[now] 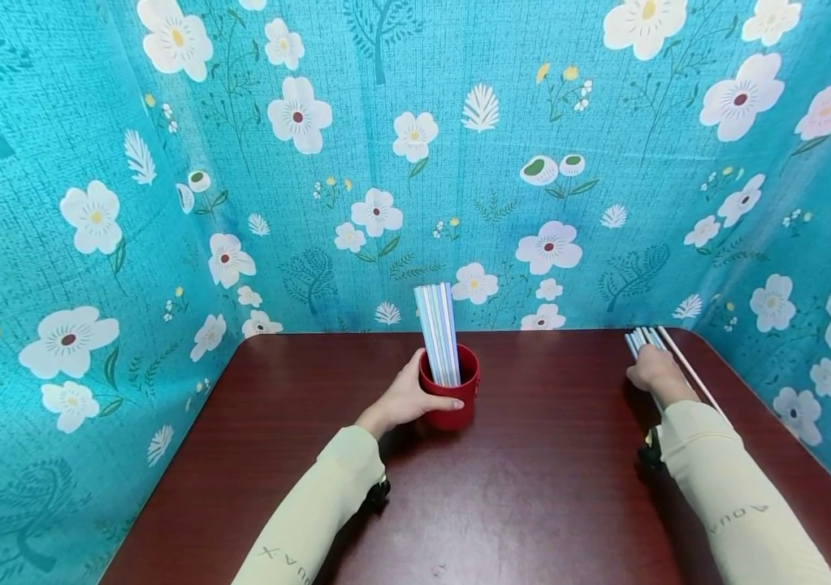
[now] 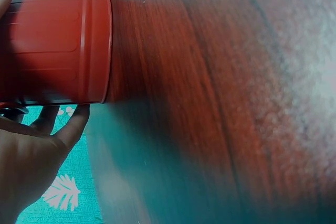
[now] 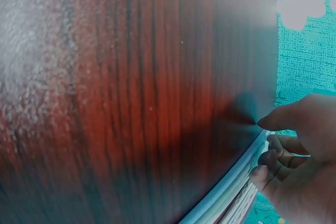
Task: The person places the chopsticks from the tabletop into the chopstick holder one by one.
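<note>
My left hand [image 1: 409,396] grips a red bucket [image 1: 452,418] around its side, thumb across the front. In the left wrist view the red bucket [image 2: 58,51] appears sideways, with fingers of the left hand [image 2: 31,156] along its lower side. A bundle of long, thin, pale blue and white sticks [image 1: 439,333] leans inside it. At the far right, my right hand [image 1: 658,375] is over more such sticks [image 1: 638,337]. In the right wrist view, thumb and curled fingers of the right hand [image 3: 302,156] lie either side of the sticks' [image 3: 226,187] ends, apparently pinching them.
A dark red-brown wooden table [image 1: 532,487] lies under both hands. One pinkish-white stick [image 1: 689,370] lies apart, right of the right hand. Teal flowered cloth [image 1: 488,203] hangs behind the table and along both sides.
</note>
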`<state>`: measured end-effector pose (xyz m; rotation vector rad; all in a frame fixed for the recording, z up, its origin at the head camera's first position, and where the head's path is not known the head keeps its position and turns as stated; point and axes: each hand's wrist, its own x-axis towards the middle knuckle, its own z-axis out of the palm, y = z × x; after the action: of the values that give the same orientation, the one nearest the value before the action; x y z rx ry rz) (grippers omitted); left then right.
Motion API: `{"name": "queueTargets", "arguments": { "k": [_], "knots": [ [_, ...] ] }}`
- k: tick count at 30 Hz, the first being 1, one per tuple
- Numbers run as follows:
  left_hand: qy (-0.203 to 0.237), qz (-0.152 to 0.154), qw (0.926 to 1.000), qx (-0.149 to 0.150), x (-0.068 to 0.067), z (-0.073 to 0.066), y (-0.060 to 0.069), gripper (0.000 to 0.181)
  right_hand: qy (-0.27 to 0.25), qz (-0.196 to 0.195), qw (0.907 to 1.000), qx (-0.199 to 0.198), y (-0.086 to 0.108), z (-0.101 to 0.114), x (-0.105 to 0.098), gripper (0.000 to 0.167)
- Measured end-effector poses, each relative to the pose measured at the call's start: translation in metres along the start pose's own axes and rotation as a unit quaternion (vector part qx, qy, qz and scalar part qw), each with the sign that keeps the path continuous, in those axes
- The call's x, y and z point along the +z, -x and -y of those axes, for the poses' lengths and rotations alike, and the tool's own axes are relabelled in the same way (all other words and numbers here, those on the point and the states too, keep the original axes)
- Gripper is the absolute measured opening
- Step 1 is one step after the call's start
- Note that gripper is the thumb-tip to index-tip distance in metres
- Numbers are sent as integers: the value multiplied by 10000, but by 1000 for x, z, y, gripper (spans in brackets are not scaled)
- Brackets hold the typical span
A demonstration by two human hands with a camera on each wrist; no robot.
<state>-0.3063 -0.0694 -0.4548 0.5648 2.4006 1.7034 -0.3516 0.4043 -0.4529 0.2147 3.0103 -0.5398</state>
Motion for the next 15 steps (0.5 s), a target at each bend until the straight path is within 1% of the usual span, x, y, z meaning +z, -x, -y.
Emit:
{"name": "queueTargets", "arguments": {
  "k": [3,5,7,10,12,13,15],
  "knots": [
    [77,4,10000,-22,0,-1,0,91,-84,-1,9999,86,1,1,-1,32],
    [109,23,9999,-61,-1,-8,3,91,-102,-24,9999,84,1,1,-2,21],
    [97,23,9999,-72,-1,-8,3,91,-106,-54,9999,50,2,2,-2,13],
    [34,11,10000,-62,-1,-7,3,90,-98,-172,9998,-13,2,2,-1,16],
    [-4,-1,10000,-16,-1,1,0,90,-92,-260,9996,-39,2,2,-1,12],
    [1,5,10000,-5,0,0,0,90,-94,-299,9995,-49,2,1,0,10],
    [-4,18,10000,8,0,0,0,90,-88,-324,9994,-59,1,0,1,13]
  ]
}}
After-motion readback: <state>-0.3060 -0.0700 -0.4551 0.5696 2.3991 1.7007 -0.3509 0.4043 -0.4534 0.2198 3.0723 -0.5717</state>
